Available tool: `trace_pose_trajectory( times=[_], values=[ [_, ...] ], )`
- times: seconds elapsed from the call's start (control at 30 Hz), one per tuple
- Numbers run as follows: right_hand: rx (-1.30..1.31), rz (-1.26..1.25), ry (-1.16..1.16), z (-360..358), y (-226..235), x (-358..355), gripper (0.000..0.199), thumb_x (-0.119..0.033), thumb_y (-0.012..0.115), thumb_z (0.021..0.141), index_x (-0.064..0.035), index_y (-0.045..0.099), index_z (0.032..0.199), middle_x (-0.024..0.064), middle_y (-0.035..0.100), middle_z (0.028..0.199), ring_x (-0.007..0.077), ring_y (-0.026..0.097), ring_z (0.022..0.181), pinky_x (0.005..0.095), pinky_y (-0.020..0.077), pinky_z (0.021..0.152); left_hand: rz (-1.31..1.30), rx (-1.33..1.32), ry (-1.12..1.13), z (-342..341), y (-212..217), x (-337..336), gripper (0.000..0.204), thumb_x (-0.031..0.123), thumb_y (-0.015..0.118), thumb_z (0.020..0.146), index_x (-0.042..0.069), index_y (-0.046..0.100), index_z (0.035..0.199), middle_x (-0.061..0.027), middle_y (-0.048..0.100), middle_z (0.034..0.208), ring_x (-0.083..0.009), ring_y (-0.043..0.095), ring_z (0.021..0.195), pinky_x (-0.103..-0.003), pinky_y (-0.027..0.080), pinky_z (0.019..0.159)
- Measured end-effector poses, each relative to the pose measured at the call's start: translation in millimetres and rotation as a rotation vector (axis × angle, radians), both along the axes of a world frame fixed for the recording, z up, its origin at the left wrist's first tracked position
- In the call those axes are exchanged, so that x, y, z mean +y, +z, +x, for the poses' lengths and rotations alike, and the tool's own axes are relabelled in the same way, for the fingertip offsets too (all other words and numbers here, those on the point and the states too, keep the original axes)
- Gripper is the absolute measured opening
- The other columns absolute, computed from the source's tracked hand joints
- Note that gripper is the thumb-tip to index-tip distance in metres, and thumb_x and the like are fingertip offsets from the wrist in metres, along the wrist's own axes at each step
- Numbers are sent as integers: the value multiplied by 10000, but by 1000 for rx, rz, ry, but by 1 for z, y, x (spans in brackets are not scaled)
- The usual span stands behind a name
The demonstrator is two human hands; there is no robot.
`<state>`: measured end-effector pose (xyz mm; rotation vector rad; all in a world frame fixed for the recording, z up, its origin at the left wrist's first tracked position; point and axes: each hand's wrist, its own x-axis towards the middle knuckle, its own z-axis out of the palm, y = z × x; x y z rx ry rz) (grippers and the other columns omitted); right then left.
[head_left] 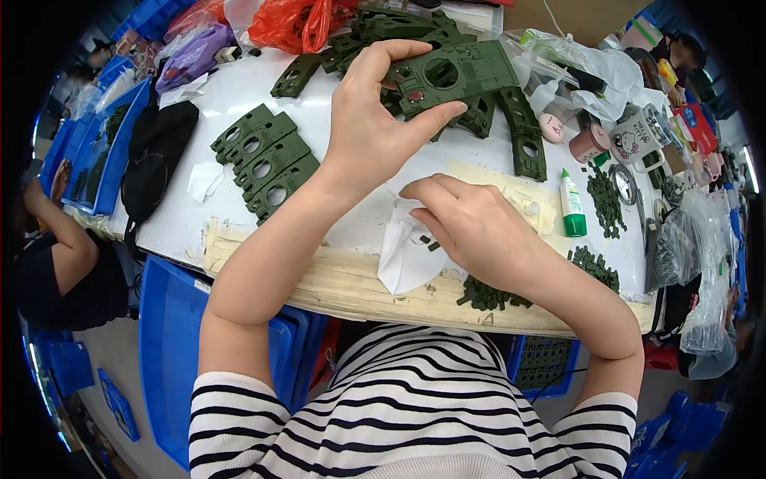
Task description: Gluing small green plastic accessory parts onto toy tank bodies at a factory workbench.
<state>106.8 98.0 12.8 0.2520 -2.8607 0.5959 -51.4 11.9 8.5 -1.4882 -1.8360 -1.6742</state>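
Note:
My left hand (369,120) holds up a flat dark green plastic plate (456,76) with a round hole, thumb and fingers pinching its left end above the white table (207,120). My right hand (471,227) rests lower, fingers curled down onto a white paper sheet (403,259) near some tiny green pieces (431,244); whether it grips one is hidden. A stack of similar green plates (267,164) lies to the left of my left forearm.
More green plates (523,132) lie behind. A glue bottle with a green cap (571,203), small green parts (605,199), a mug (638,136) and plastic bags (295,20) crowd the table. Blue bins (163,351) stand below. Another person (60,263) sits at left.

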Motion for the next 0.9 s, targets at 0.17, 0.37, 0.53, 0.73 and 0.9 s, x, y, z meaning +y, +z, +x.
trace_pose_trajectory(
  times=[0.17,0.37,0.53,0.73,0.9],
  values=[
    [-212,-46,52,6,8,9,84,-69,614,817,7,586,836,149,615,798,354,627,707,419,511,639,82,-92,-9,-6,1,0,531,150,825,689,-11,537,1106,-84,633,992,-143,608,852,-272,483,754],
    [-289,-118,88,10,2,6,69,-53,634,802,-4,594,830,145,615,827,345,627,751,413,504,672,97,-72,-24,-6,-3,3,523,169,832,672,-12,552,1075,-92,637,964,-147,611,817,-273,488,715],
    [-348,-104,99,4,-2,6,83,-31,632,794,1,587,857,142,606,848,343,620,803,412,494,712,54,-73,-31,-4,-2,2,517,147,823,691,-12,543,1095,-85,629,980,-143,611,849,-274,491,750],
    [-345,-133,83,6,-7,11,88,-43,604,811,13,592,878,150,619,850,340,617,789,401,490,713,-15,-45,-41,-4,-2,0,522,111,811,721,-18,521,1136,-73,625,1012,-132,611,910,-274,494,819],
    [-310,-89,48,22,-2,15,77,-32,589,809,16,607,867,155,625,837,337,623,762,398,504,691,-61,-23,-37,-2,-1,0,526,108,812,714,-18,521,1134,-72,631,995,-132,612,906,-271,489,816]
  ],
)
